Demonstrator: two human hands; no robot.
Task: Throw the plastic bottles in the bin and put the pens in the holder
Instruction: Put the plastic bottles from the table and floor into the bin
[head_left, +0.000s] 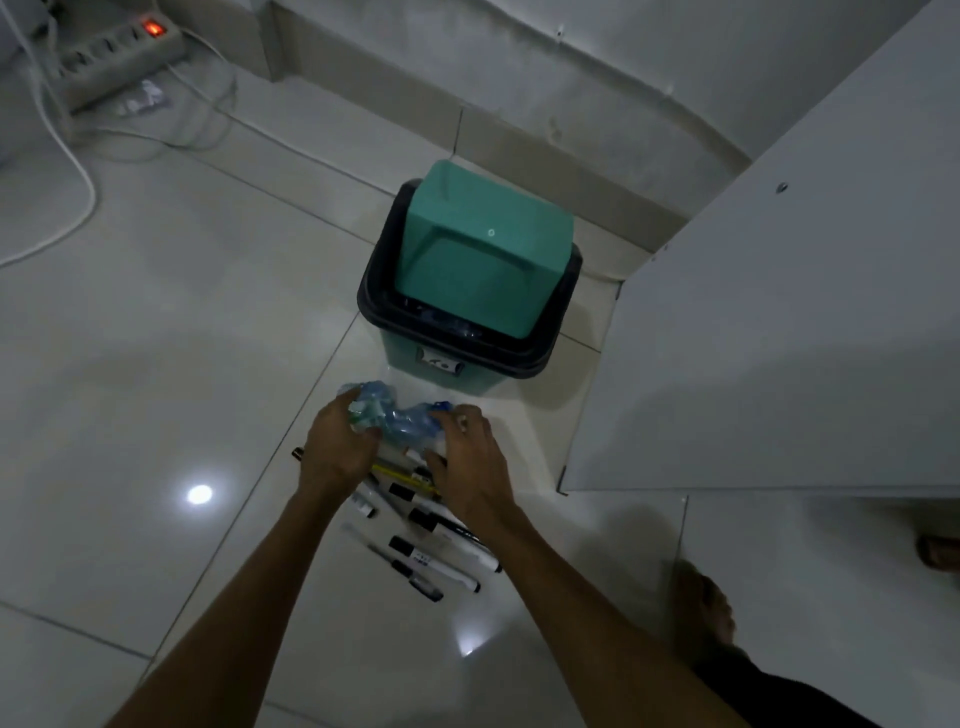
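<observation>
A crumpled clear plastic bottle (400, 418) with a blue cap is held between both hands just above the floor, in front of the bin. My left hand (335, 447) grips its left end and my right hand (470, 467) grips its capped right end. The green bin (470, 280) with a dark rim stands just beyond, its swing lid tilted so a gap shows at the front, with clear plastic visible inside. Several pens and markers (431, 545) lie scattered on the white tile floor under and behind my hands. No pen holder is in view.
A white cabinet panel (779, 338) stands close on the right of the bin. A power strip (104, 57) with a lit red switch and white cables (78, 171) lie at the far left. My bare foot (704, 608) rests at the lower right.
</observation>
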